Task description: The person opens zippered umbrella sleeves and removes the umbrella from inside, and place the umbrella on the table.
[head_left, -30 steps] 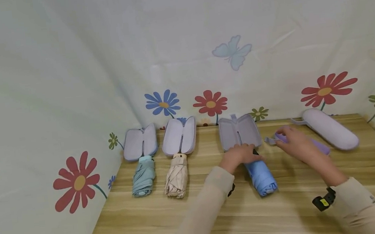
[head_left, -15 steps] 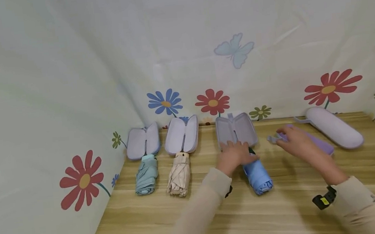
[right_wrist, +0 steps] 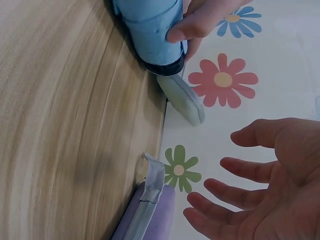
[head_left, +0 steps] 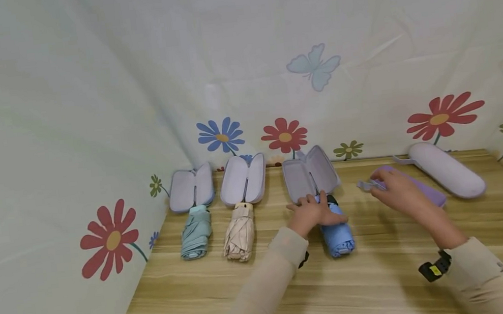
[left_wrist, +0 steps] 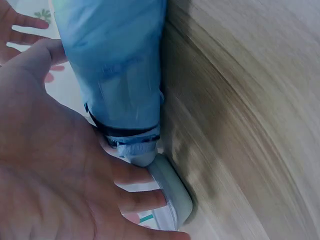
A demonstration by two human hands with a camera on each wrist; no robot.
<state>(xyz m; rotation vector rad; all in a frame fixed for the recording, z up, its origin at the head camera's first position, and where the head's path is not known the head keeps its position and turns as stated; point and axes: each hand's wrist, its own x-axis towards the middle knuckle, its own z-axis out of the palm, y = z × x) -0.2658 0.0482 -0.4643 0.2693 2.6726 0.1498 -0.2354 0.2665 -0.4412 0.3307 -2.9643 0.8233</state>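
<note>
My left hand (head_left: 310, 216) touches the upper part of a folded blue umbrella (head_left: 339, 240), which lies below an open grey-lilac case (head_left: 299, 180). In the left wrist view, its fingers stretch past the handle end of the umbrella (left_wrist: 120, 65), with the thumb along one side. My right hand (head_left: 398, 192) hovers over a closed purple case (head_left: 429, 193) and partly hides it in the head view. The right wrist view shows those fingers loosely bent and apart from the purple case (right_wrist: 161, 215), holding nothing.
On the left, a teal folded umbrella (head_left: 196, 234) and a beige one (head_left: 240, 235) lie below open lilac cases (head_left: 182, 190). A closed pale lilac case (head_left: 448, 169) rests at the right. Behind the wooden table (head_left: 340, 301) hangs a flowered white sheet (head_left: 242, 66).
The blue umbrella has shifted left and turned straighter under my left hand. The open case above it has also moved left and rotated. My right hand has stayed nearly still.
</note>
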